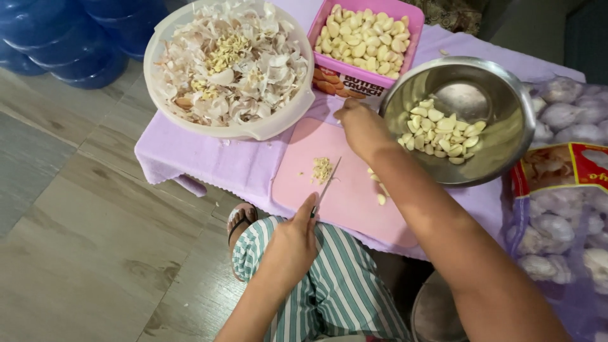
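Observation:
My left hand [296, 237] grips a small knife [327, 182] by its handle. The blade lies across the pink cutting board [354, 202], its tip beside a little heap of garlic trimmings [322, 170]. My right hand [359, 124] reaches over the board's far edge, between the pink tub and the steel bowl [506, 149]. Its fingers are bunched together, and I cannot see whether anything is inside them. A few peeled cloves [380, 190] lie on the board under my right forearm. More peeled cloves [441, 132] sit in the steel bowl.
A white basin [278, 123] full of garlic skins stands at the back left. A pink tub [405, 57] of peeled cloves is behind the board. A mesh sack of whole garlic [563, 190] lies to the right. Lilac cloth [209, 161] covers the low table; blue containers [63, 44] stand on the floor.

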